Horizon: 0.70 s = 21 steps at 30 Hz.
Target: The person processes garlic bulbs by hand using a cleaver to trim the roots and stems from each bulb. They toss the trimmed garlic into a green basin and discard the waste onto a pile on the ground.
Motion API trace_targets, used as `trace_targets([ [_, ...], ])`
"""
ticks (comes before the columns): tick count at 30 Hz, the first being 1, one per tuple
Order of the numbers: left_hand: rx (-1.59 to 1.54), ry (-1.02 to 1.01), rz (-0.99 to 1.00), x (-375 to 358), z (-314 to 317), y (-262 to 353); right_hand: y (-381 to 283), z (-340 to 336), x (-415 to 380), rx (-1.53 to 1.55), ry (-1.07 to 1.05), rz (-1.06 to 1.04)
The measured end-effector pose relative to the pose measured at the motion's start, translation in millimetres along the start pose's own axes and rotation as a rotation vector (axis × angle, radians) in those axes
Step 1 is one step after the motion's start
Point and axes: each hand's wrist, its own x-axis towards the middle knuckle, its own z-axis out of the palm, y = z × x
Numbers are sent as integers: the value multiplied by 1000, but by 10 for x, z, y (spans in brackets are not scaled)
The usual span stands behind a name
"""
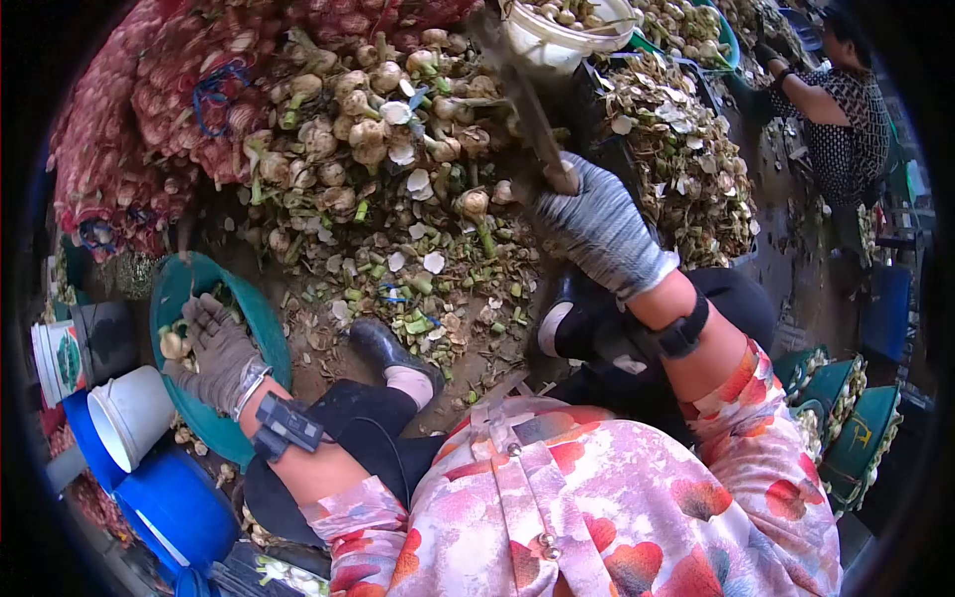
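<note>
My right hand (602,224), in a striped grey glove, is wrapped round the end of a long worn tool (532,109). The tool slants up and left across the garlic pile, its far end blurred; I cannot tell its kind. Trimmed and untrimmed garlic bulbs (368,139) lie heaped ahead, with cut stalks and loose skins scattered below them. On the left, my left hand (219,348), gloved in grey-brown, is over a green basin (264,323) with its fingers stretched out and nothing held. A few garlic bulbs (174,345) show in the basin beside the fingers.
Red mesh sacks of garlic (149,109) stand at upper left. A crate heaped with peelings (676,149) and a white bucket of bulbs (557,40) are at upper right. Buckets (134,413) crowd the left; filled green tubs (860,438) stand right. Another person (836,119) works farther off.
</note>
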Motion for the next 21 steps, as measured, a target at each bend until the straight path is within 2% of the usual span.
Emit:
trace_targets([
  [1,72,45,-77,47,-65,-46,-99,-20,8,2,0,3],
  [3,1899,-431,436,190,-318,-576,-215,-40,-3,294,17,4],
  [5,762,-288,-339,194,-462,-1477,-223,-89,30,368,-3,7],
  [6,848,-359,-224,-500,-70,-1809,-294,-110,41,364,5,80],
  [7,1418,-686,-111,-294,-440,-2251,-320,-131,61,359,13,152],
  [9,1591,-1139,105,-394,-677,-2877,-238,-173,112,428,5,233],
  [11,2136,-1625,341,-549,-574,-3216,-193,-202,170,398,9,224],
  [12,2316,-1758,534,-522,-851,-3480,-210,-222,193,305,32,254],
  [13,2309,-1761,531,-472,-1018,-3618,-218,-236,216,301,36,257],
  [15,2422,-1961,442,-359,-1106,-3753,-239,-271,265,317,28,296],
  [17,2469,-1953,452,-371,-926,-3700,-226,-293,305,352,15,330],
  [19,2380,-1600,-224,-426,-589,-3566,-107,-246,316,387,9,201],
  [20,2411,-1553,-138,-443,-573,-3512,-54,-209,319,381,20,190],
  [21,2421,-1547,-137,-453,-601,-3439,48,-170,307,387,14,189],
])
